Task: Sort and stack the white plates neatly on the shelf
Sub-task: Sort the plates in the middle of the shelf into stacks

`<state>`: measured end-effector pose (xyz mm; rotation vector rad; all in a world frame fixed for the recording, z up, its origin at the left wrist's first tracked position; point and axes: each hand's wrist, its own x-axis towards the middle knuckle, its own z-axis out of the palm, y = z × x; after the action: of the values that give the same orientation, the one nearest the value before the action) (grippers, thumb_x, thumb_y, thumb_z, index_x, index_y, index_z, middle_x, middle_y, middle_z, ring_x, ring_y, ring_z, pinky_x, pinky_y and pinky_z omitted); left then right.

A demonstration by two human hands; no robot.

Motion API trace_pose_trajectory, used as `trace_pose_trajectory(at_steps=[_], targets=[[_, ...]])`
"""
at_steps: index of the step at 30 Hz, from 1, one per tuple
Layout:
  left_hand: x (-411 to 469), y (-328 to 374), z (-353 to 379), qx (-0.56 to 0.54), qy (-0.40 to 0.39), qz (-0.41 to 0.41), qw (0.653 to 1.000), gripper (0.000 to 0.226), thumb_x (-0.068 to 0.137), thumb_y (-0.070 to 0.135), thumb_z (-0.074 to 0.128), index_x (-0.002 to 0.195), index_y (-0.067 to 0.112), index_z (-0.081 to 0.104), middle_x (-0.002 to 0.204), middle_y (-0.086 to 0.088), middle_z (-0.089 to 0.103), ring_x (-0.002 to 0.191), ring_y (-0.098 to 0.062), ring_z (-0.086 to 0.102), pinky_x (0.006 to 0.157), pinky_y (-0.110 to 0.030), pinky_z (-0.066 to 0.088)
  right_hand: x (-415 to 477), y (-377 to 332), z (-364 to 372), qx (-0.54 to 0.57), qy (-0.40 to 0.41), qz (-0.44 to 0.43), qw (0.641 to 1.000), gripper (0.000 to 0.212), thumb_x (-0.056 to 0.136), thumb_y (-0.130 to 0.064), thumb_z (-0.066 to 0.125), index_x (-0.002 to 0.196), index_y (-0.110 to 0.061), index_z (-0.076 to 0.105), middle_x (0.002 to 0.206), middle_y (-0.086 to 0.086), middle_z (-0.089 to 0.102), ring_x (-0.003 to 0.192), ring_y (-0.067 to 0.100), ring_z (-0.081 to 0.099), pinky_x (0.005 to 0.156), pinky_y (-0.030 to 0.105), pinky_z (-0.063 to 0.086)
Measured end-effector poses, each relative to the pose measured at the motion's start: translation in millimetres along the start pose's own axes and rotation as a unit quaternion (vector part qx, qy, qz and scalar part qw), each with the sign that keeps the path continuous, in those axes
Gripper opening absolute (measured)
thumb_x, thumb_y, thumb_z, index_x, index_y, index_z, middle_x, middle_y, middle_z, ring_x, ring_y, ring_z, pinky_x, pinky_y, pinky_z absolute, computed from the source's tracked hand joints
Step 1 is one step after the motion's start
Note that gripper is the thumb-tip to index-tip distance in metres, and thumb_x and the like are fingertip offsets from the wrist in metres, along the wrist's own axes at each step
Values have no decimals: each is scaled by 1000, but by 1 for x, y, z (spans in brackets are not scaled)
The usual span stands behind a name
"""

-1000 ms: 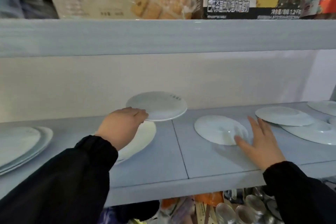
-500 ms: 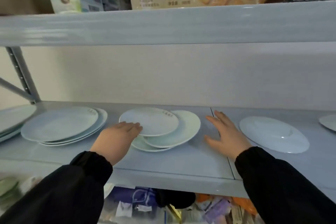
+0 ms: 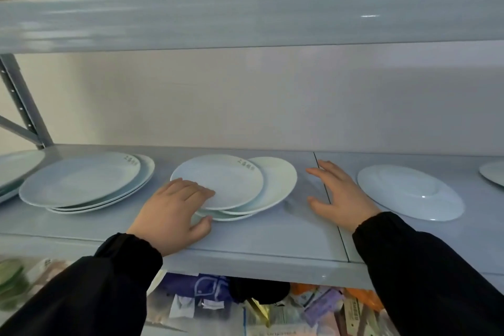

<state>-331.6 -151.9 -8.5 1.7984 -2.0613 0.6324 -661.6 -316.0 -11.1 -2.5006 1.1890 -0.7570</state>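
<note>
White plates lie along the pale grey shelf (image 3: 272, 237). In the middle is a loose pile: a small printed plate (image 3: 226, 180) on top, a wider plate (image 3: 278, 183) offset right beneath it, another edge below. My left hand (image 3: 171, 213) grips the near-left rim of that top plate, fingers over it, thumb under. My right hand (image 3: 338, 194) rests flat and open on the shelf just right of the pile, holding nothing. A stack of larger plates (image 3: 81, 183) sits to the left. A single wide-rimmed plate (image 3: 409, 191) lies to the right.
More plates show at the far left edge (image 3: 16, 163) and far right edge (image 3: 493, 172). The upper shelf board (image 3: 245, 13) hangs low overhead with snack boxes on it. A metal upright (image 3: 21, 106) stands at the left. Packaged goods fill the level below.
My left hand carried the small printed plate leftward and set it down on the middle pile. My right hand left the wide-rimmed plate and now rests beside the pile. The view swung left.
</note>
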Motion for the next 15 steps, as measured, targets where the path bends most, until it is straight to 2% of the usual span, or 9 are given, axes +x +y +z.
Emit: trace_pose_trajectory(at_steps=[3, 6, 8, 11, 15], targets=[[12, 22, -5, -15, 46, 10, 999, 47, 82, 41, 54, 120, 17, 67, 108, 0, 69, 105, -26, 61, 93, -37, 44, -1, -1, -1, 0, 12, 4, 1000, 75, 75, -62, 49, 145, -37, 39, 160, -5, 21, 149, 11, 11, 120, 33, 14], [24, 56, -3, -44, 92, 43, 994, 44, 83, 35, 56, 120, 15, 67, 108, -1, 68, 105, -26, 59, 93, -38, 46, -2, 3, -6, -18, 22, 10, 1000, 67, 85, -47, 61, 147, -32, 38, 160, 0, 23, 149, 15, 10, 120, 33, 12], [33, 79, 2, -68, 107, 78, 989, 41, 84, 32, 58, 120, 15, 66, 109, 0, 67, 106, -24, 58, 93, -38, 47, -5, 8, -9, -28, 20, 24, 999, 68, 87, -46, 60, 149, -32, 34, 161, -1, 21, 150, 16, 8, 121, 34, 11], [45, 114, 11, -109, 110, 116, 981, 40, 86, 30, 59, 123, 16, 65, 110, 2, 66, 107, -22, 58, 94, -35, 46, -10, 18, -17, -63, 17, 44, 997, 75, 82, -58, 51, 149, -33, 32, 161, 0, 22, 150, 18, 9, 121, 36, 10], [63, 152, 23, -159, 104, 145, 971, 39, 87, 29, 60, 124, 18, 64, 112, 3, 65, 107, -20, 58, 93, -34, 46, -24, 39, -38, -99, 35, 75, 992, 81, 73, -64, 39, 146, -31, 39, 158, 2, 28, 149, 20, 13, 120, 42, 13]])
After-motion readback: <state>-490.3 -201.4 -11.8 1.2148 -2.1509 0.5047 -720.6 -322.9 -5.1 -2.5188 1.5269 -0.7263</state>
